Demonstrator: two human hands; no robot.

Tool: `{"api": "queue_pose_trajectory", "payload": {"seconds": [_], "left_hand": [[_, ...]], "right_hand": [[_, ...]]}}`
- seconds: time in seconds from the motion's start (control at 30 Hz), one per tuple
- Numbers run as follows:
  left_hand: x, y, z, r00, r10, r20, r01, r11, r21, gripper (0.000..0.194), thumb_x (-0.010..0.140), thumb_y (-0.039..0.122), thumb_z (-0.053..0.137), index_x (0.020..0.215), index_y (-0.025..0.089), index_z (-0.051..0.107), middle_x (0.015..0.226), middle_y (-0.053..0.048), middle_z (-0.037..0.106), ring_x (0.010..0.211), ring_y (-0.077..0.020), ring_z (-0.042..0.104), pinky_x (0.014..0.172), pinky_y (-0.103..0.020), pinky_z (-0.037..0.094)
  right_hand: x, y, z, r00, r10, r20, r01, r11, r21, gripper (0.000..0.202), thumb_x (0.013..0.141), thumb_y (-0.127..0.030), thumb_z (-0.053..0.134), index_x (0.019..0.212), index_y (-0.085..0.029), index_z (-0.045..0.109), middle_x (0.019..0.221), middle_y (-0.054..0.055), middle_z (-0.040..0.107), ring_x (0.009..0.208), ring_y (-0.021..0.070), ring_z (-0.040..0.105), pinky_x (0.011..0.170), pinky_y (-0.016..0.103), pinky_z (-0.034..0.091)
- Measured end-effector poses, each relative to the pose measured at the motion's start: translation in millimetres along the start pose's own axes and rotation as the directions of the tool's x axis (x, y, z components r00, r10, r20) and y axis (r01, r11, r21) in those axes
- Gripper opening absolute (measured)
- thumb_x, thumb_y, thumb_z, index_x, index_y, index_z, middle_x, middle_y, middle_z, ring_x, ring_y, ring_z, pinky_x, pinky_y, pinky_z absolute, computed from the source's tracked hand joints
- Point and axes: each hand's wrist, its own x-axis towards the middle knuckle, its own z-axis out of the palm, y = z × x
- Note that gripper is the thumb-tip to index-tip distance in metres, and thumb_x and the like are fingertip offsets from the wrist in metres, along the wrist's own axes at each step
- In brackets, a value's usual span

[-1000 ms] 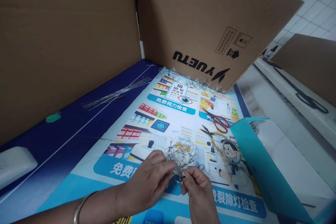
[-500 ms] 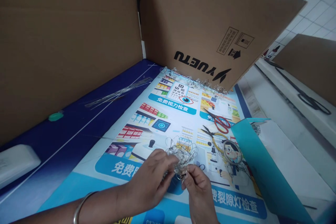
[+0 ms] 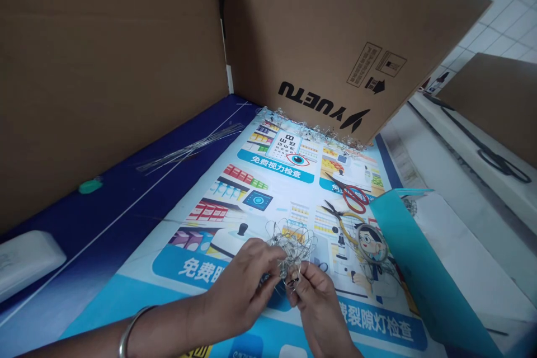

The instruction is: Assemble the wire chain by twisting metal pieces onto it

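A tangled bunch of thin silvery wire loops [image 3: 293, 240] stands up between my two hands, above the printed sheet [image 3: 289, 194]. My left hand [image 3: 245, 285], with a metal bangle [image 3: 130, 331] on its wrist, is closed on the bunch from the left; its thumb and fingers pinch the wire. Lower on the right, my right hand [image 3: 319, 302] pinches the base of the same wire bunch, where a small dark piece shows near the fingertips. The exact grip points are partly hidden by the fingers.
Red-handled scissors [image 3: 354, 197] and yellow-handled pliers [image 3: 346, 224] lie right of the hands, beside a teal folder [image 3: 419, 257]. Straight wires [image 3: 193, 148] rest at the left. Wire pieces [image 3: 310, 133] line the foot of the upright cardboard [image 3: 327, 28]. A white object [image 3: 29, 263] sits far left.
My right hand has shifted slightly, its fingers now turned a little differently at the base of the wire bunch. The left hand stays almost still.
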Motion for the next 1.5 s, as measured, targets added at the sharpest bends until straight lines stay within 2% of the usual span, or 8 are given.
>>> {"api": "queue_pose_trajectory", "payload": {"seconds": [0.13,0.3,0.47,0.63,0.77,0.97,1.23,1.5], "left_hand": [[-1,-1,0.1,0.999,-0.027,0.025,0.028,0.999,-0.031,0.032,0.084,0.010,0.041,0.113,0.020,0.035,0.084,-0.004,0.050,0.081,-0.0200,0.047,0.072,-0.035,0.042],[-2,-2,-0.8,0.997,-0.051,0.058,0.055,0.995,-0.079,0.032,0.085,0.011,0.041,0.115,0.019,0.034,0.092,-0.006,0.048,0.087,-0.0204,0.049,0.073,-0.035,0.043],[-3,-1,-1.9,0.999,-0.009,0.052,0.014,0.995,-0.095,0.032,0.085,0.010,0.041,0.115,0.019,0.035,0.089,-0.005,0.048,0.084,-0.0194,0.047,0.072,-0.033,0.042],[-3,-1,-1.8,0.995,0.032,0.090,-0.027,0.998,-0.057,0.032,0.084,0.007,0.042,0.113,0.020,0.036,0.085,-0.004,0.051,0.080,-0.0190,0.042,0.073,-0.033,0.038],[-3,-3,-2.3,0.994,0.046,0.097,-0.041,0.997,-0.060,0.035,0.084,0.006,0.043,0.114,0.021,0.035,0.086,-0.003,0.051,0.081,-0.0190,0.041,0.075,-0.034,0.036],[-4,-4,-4.6,0.995,0.055,0.079,-0.050,0.997,-0.056,0.034,0.083,0.005,0.042,0.113,0.021,0.035,0.087,-0.003,0.052,0.083,-0.0188,0.042,0.078,-0.035,0.035],[-4,-1,-6.0,0.995,0.039,0.087,-0.033,0.997,-0.065,0.033,0.082,0.005,0.042,0.111,0.021,0.035,0.086,-0.002,0.051,0.082,-0.0185,0.041,0.075,-0.033,0.035],[-3,0,-5.2,0.994,-0.019,0.106,0.024,0.998,-0.049,0.036,0.083,0.007,0.043,0.113,0.022,0.033,0.085,-0.002,0.052,0.084,-0.0198,0.042,0.075,-0.033,0.037]], "right_hand": [[1,2,-4,0.999,-0.046,0.001,0.046,0.993,-0.105,0.022,0.081,-0.037,0.057,0.074,-0.016,0.057,0.058,-0.003,0.048,0.055,0.0091,0.040,0.055,0.022,0.032],[5,-2,-5,0.998,0.032,0.046,-0.032,0.999,-0.005,0.025,0.075,-0.039,0.065,0.072,-0.015,0.057,0.056,-0.003,0.049,0.050,0.0077,0.039,0.051,0.022,0.030],[5,-6,-11,0.993,0.101,0.064,-0.098,0.994,-0.039,0.027,0.073,-0.038,0.066,0.065,-0.014,0.056,0.050,-0.004,0.049,0.042,0.0055,0.036,0.045,0.021,0.025],[3,-7,-19,0.995,0.085,0.046,-0.077,0.985,-0.153,0.030,0.071,-0.039,0.068,0.061,-0.013,0.057,0.046,-0.003,0.048,0.041,0.0059,0.039,0.044,0.020,0.026],[3,-10,-20,0.995,0.084,0.048,-0.079,0.991,-0.107,0.032,0.066,-0.041,0.071,0.059,-0.014,0.056,0.045,-0.004,0.048,0.039,0.0054,0.037,0.042,0.020,0.025],[0,-14,-20,0.989,0.094,0.118,-0.083,0.992,-0.098,0.028,0.072,-0.039,0.068,0.069,-0.013,0.060,0.049,-0.002,0.051,0.045,0.0070,0.042,0.047,0.021,0.028],[-1,-14,-20,0.995,0.032,0.098,-0.005,0.964,-0.266,0.029,0.076,-0.040,0.063,0.066,-0.014,0.058,0.050,-0.002,0.050,0.049,0.0081,0.043,0.050,0.021,0.031],[0,-2,-23,0.993,-0.058,0.105,0.091,0.937,-0.337,0.023,0.080,-0.038,0.059,0.074,-0.015,0.059,0.053,-0.003,0.052,0.050,0.0080,0.044,0.051,0.020,0.033]]}}
